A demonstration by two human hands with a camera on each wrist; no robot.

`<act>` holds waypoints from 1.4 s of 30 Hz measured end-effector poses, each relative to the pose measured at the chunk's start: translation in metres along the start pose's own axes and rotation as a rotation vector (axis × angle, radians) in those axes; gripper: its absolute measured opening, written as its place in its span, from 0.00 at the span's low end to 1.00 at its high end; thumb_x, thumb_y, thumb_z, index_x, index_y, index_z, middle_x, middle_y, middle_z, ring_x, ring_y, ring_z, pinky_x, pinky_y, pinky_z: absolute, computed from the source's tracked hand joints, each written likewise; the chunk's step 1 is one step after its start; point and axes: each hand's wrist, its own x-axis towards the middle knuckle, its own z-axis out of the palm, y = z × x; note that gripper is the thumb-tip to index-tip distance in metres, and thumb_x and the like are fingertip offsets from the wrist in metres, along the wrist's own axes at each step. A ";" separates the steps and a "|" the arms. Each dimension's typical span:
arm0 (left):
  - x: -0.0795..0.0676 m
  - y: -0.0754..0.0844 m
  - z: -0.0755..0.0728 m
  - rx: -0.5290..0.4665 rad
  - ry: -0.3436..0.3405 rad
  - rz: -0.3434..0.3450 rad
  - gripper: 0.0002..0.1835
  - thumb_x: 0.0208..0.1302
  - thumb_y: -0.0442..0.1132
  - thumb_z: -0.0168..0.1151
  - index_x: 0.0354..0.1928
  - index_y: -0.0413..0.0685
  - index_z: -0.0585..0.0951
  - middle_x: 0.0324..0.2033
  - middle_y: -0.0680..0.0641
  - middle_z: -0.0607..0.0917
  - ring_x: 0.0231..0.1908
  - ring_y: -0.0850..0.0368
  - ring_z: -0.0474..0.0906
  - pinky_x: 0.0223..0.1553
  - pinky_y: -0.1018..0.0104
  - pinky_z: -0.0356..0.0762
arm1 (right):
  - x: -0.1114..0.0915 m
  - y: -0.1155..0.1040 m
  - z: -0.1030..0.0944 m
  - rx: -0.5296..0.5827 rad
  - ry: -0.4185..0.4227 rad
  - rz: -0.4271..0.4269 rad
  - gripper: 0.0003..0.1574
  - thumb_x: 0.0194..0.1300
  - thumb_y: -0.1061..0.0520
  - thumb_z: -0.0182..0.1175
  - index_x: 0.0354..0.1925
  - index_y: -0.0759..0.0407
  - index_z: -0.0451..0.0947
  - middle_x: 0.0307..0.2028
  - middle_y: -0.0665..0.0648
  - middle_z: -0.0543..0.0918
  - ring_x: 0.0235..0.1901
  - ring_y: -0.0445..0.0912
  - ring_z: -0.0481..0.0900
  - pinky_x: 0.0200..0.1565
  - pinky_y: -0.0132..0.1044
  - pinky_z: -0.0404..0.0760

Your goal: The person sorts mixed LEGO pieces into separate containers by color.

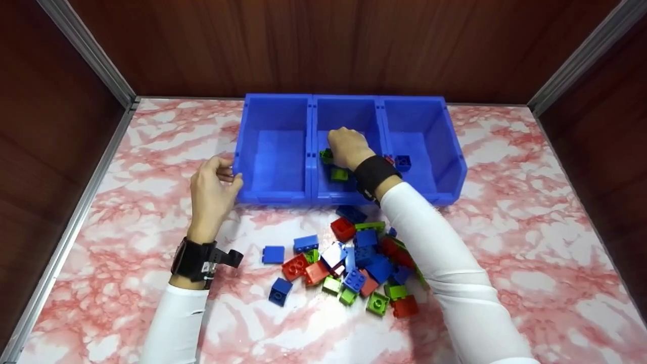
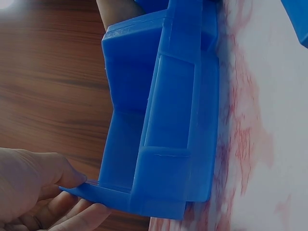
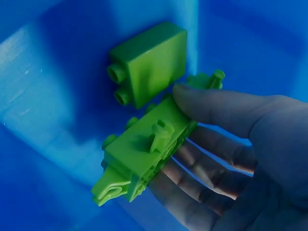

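My left hand [image 1: 210, 189] is at the left side of a blue three-compartment bin [image 1: 277, 197]. In the left wrist view, its thumb and fingers pinch the bin's side rim [image 2: 103, 195]. My right hand [image 1: 349, 146] reaches down into the middle compartment. Seen in the right wrist view, it grips a long green toy block [image 3: 139, 137] with a hook-like end between thumb and fingers. Just beyond lies a green two-stud block [image 3: 161, 62] on the compartment floor. Whether the held block touches the floor, I cannot tell.
On the marbled table, a pile of red, blue and green blocks [image 1: 354, 255] lies in front of the bin, partly under my right forearm. A blue block [image 1: 403, 162] and a red one [image 1: 388, 159] are in the right compartment. A wooden wall [image 1: 333, 45] stands behind.
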 end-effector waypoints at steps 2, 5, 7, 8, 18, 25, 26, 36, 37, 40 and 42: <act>0.000 0.000 0.000 0.001 0.000 -0.001 0.15 0.63 0.26 0.68 0.51 0.29 0.82 0.45 0.32 0.87 0.44 0.38 0.86 0.53 0.49 0.86 | 0.001 0.000 0.001 0.004 -0.009 0.001 0.11 0.67 0.67 0.61 0.48 0.64 0.80 0.54 0.68 0.87 0.57 0.64 0.86 0.61 0.58 0.86; 0.000 0.001 0.001 -0.002 0.001 0.003 0.15 0.63 0.27 0.67 0.51 0.29 0.82 0.45 0.32 0.87 0.44 0.38 0.86 0.53 0.48 0.86 | 0.001 0.001 0.001 0.008 -0.015 0.005 0.11 0.67 0.66 0.61 0.48 0.64 0.80 0.55 0.68 0.87 0.57 0.64 0.86 0.61 0.58 0.86; 0.000 0.001 0.001 -0.006 -0.001 0.005 0.15 0.63 0.27 0.67 0.51 0.29 0.82 0.45 0.32 0.87 0.44 0.38 0.86 0.54 0.48 0.85 | 0.001 0.003 0.002 0.010 -0.017 0.008 0.12 0.67 0.65 0.62 0.49 0.65 0.80 0.55 0.68 0.87 0.58 0.64 0.85 0.61 0.58 0.86; 0.000 0.001 0.001 -0.008 -0.003 0.004 0.15 0.63 0.27 0.67 0.51 0.29 0.82 0.45 0.32 0.87 0.44 0.38 0.86 0.54 0.48 0.85 | 0.001 0.004 0.002 0.014 -0.018 0.009 0.12 0.66 0.64 0.63 0.49 0.65 0.81 0.55 0.68 0.87 0.57 0.64 0.85 0.61 0.58 0.85; 0.001 0.000 0.000 -0.009 -0.001 0.001 0.14 0.63 0.27 0.67 0.51 0.30 0.83 0.43 0.33 0.86 0.44 0.39 0.86 0.53 0.49 0.86 | -0.004 0.005 -0.003 0.051 -0.029 0.004 0.08 0.64 0.63 0.62 0.42 0.64 0.78 0.47 0.65 0.87 0.48 0.57 0.85 0.57 0.56 0.86; 0.001 -0.001 -0.001 -0.012 -0.005 -0.007 0.15 0.63 0.27 0.67 0.51 0.30 0.83 0.44 0.33 0.86 0.45 0.39 0.85 0.54 0.49 0.86 | -0.013 0.000 -0.021 0.070 -0.033 -0.008 0.07 0.62 0.65 0.61 0.32 0.57 0.71 0.33 0.55 0.76 0.36 0.51 0.74 0.42 0.47 0.80; 0.001 -0.001 -0.001 -0.012 -0.005 -0.007 0.15 0.63 0.27 0.67 0.52 0.30 0.83 0.45 0.33 0.86 0.45 0.39 0.86 0.54 0.49 0.86 | -0.015 -0.001 -0.024 0.067 -0.030 -0.010 0.09 0.62 0.64 0.62 0.31 0.57 0.71 0.32 0.54 0.74 0.35 0.50 0.72 0.41 0.46 0.78; 0.001 -0.002 0.000 -0.022 -0.001 0.010 0.15 0.62 0.26 0.68 0.51 0.29 0.82 0.46 0.32 0.87 0.44 0.38 0.86 0.53 0.48 0.86 | -0.046 0.003 -0.054 0.054 0.021 -0.064 0.20 0.62 0.57 0.70 0.51 0.65 0.83 0.50 0.64 0.89 0.48 0.59 0.86 0.54 0.57 0.89; 0.001 -0.002 0.000 -0.023 -0.001 0.011 0.15 0.62 0.26 0.68 0.51 0.29 0.82 0.46 0.32 0.87 0.44 0.38 0.86 0.53 0.48 0.86 | -0.052 0.003 -0.057 0.050 0.035 -0.083 0.22 0.62 0.56 0.70 0.53 0.65 0.84 0.52 0.65 0.89 0.50 0.61 0.87 0.54 0.58 0.88; 0.001 -0.001 0.000 -0.021 -0.003 0.010 0.15 0.63 0.26 0.67 0.51 0.29 0.82 0.46 0.31 0.87 0.44 0.37 0.86 0.53 0.48 0.86 | -0.071 0.006 -0.063 0.048 0.087 -0.152 0.27 0.63 0.54 0.73 0.57 0.66 0.84 0.55 0.67 0.88 0.54 0.63 0.87 0.54 0.61 0.89; 0.001 -0.001 -0.001 -0.019 -0.003 0.008 0.15 0.63 0.27 0.68 0.51 0.29 0.82 0.46 0.32 0.87 0.44 0.37 0.86 0.53 0.48 0.86 | -0.085 0.009 -0.067 0.057 0.113 -0.196 0.27 0.63 0.54 0.74 0.57 0.66 0.84 0.52 0.67 0.89 0.51 0.62 0.88 0.52 0.60 0.89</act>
